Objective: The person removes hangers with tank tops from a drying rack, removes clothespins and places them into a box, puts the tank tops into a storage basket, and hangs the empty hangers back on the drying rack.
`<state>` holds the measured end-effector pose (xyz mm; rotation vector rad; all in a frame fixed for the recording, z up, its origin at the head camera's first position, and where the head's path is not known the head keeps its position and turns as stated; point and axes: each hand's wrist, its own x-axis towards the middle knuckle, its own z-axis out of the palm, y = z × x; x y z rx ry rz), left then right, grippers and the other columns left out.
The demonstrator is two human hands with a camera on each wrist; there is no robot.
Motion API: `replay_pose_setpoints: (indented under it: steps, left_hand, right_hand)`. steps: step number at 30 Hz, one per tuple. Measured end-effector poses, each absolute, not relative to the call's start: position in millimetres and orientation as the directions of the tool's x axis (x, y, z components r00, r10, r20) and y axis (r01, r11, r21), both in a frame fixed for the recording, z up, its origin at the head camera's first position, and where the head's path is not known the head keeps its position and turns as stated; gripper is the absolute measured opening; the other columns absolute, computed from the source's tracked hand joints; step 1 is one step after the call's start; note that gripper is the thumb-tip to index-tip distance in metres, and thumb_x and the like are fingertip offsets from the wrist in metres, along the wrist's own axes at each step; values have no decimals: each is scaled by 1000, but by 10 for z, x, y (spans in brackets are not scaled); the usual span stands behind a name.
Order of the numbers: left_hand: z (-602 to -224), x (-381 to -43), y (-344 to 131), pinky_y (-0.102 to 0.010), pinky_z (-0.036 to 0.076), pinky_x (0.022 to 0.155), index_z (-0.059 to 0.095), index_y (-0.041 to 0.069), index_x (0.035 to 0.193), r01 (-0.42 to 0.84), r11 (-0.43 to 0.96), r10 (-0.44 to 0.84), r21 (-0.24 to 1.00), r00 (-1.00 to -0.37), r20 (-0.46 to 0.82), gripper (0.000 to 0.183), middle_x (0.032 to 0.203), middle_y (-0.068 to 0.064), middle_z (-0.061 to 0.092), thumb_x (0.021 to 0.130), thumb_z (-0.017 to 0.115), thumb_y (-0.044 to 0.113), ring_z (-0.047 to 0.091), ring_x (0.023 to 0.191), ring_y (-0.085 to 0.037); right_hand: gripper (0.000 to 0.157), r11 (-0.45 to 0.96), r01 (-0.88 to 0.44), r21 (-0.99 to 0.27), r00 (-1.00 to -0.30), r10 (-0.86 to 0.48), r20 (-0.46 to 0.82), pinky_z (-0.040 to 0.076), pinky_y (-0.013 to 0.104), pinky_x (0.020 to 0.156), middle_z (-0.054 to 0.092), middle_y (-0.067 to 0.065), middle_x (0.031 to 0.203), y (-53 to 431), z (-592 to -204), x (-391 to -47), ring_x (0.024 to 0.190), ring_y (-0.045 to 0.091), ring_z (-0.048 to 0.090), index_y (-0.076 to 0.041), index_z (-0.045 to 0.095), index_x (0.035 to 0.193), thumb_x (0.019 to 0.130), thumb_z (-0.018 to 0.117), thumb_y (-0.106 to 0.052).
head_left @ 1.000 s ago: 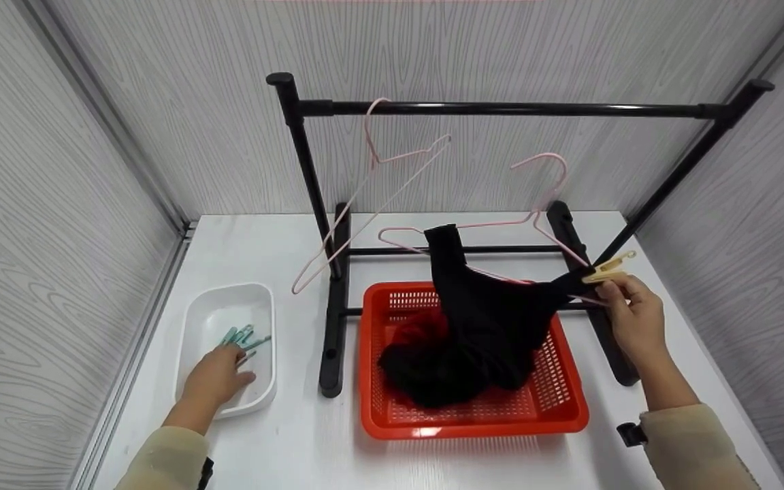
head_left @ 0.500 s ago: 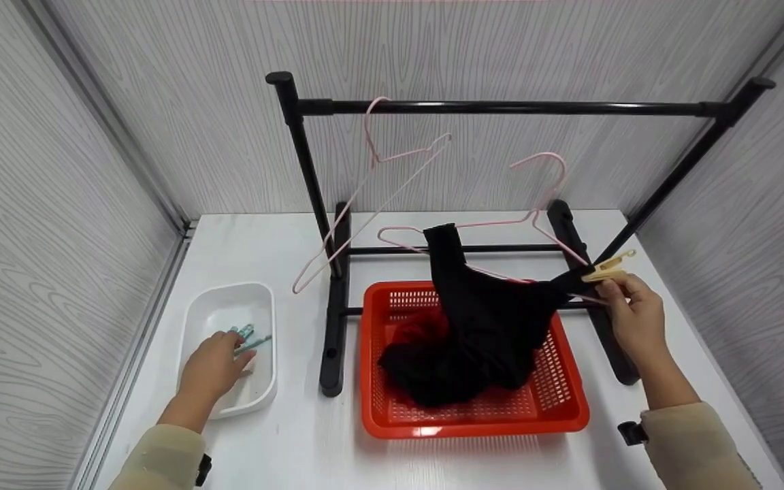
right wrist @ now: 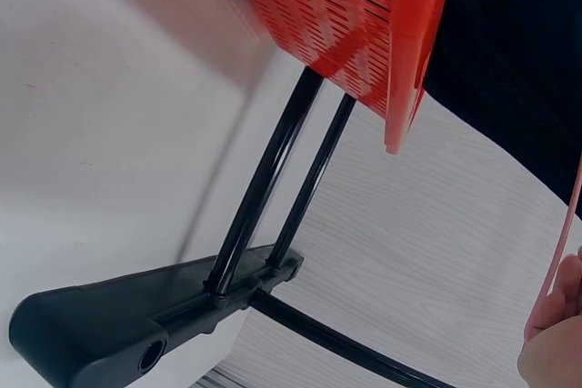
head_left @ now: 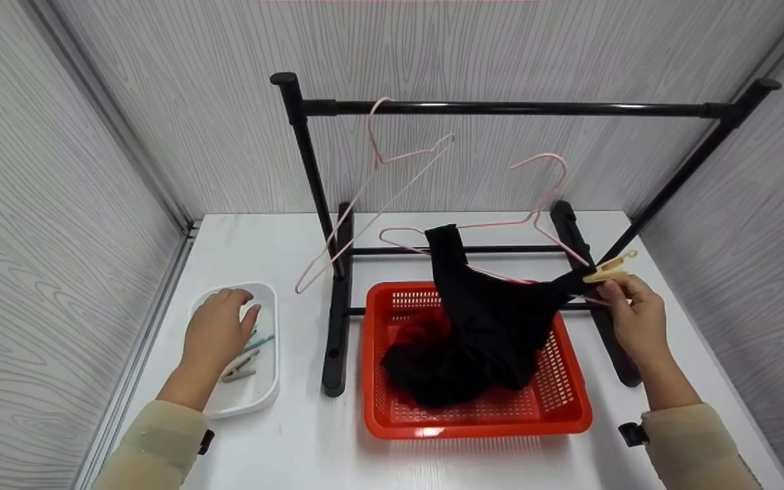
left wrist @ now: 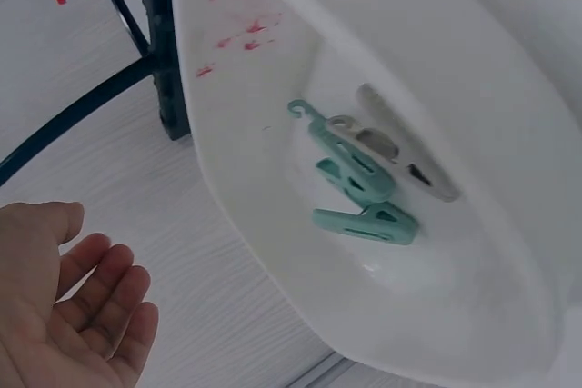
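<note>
My left hand (head_left: 214, 333) hovers over the white tub (head_left: 275, 381), its fingers loosely bent around nothing. Inside the tub, teal clothespins (left wrist: 368, 224) and a pale grey clothespin (left wrist: 436, 181) lie on the bottom. At the right, my right hand (head_left: 639, 320) pinches the lower corner of a pink hanger (head_left: 563, 170). Beside those fingers a yellow clothespin (head_left: 606, 275) clips one strap of a black garment (head_left: 501, 306) to the hanger. Its other strap is looped over the hanger's left arm, and the garment's bulk sags into the red basket (head_left: 480, 431).
A black rack (head_left: 514, 108) stands behind the basket, with another pink hanger (head_left: 414, 155) hooked on its top bar at the left. Red cloth (head_left: 426, 327) lies beneath the garment. Wood-patterned walls close in the back and both sides.
My left hand has come up out of the clothespins and moved back over the tub's far part, leaving a pale clothespin exposed. My right hand keeps its grip on the hanger.
</note>
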<state>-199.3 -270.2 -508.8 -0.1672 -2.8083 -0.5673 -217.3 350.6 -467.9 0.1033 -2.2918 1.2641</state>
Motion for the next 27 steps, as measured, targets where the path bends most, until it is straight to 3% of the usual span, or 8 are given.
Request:
replay_pose_setpoints:
  steps: [8,13,17,24,27]
  left_hand:
    - [-4770,-2052,-2537,-51,51,81,65,-3,115,281,922,135,267,-879,458,29,106,-20,67,97,66,20,63,95,-39]
    - [-4582,-2058,-2408,-49,52,77,65,-2,113,348,917,196,196,-820,538,26,104,-19,66,97,66,17,63,91,-38]
    - [-4464,-2055,-2304,-47,52,76,65,-2,112,380,912,230,152,-783,578,22,103,-17,66,97,65,15,63,91,-36]
    - [-4284,-2095,-2132,-49,52,78,65,-1,113,444,891,293,91,-718,632,23,104,-16,65,97,64,15,63,94,-36]
    - [-4225,-2117,-2058,-49,52,78,65,0,113,461,883,305,84,-702,643,23,104,-16,64,97,64,16,63,94,-36]
  right_hand:
    - [15,550,-296,-781,-874,174,454,48,11,72,68,1,88,3506,-4670,-2151,82,-1,61,3,73,103,98,61,-4]
    - [14,530,-299,-794,-872,186,453,49,11,72,67,13,87,3394,-4542,-2082,80,0,62,10,70,102,97,59,2]
    - [15,538,-297,-789,-874,180,452,48,11,72,67,15,89,3386,-4543,-2087,81,0,62,9,71,102,97,59,1]
    - [15,554,-290,-780,-868,190,458,47,11,72,67,-8,86,3513,-4680,-2159,82,-1,61,3,73,102,97,61,-5]
    - [15,572,-286,-769,-863,194,466,45,11,71,66,-12,84,3527,-4690,-2160,80,-1,60,4,72,101,97,62,-6]
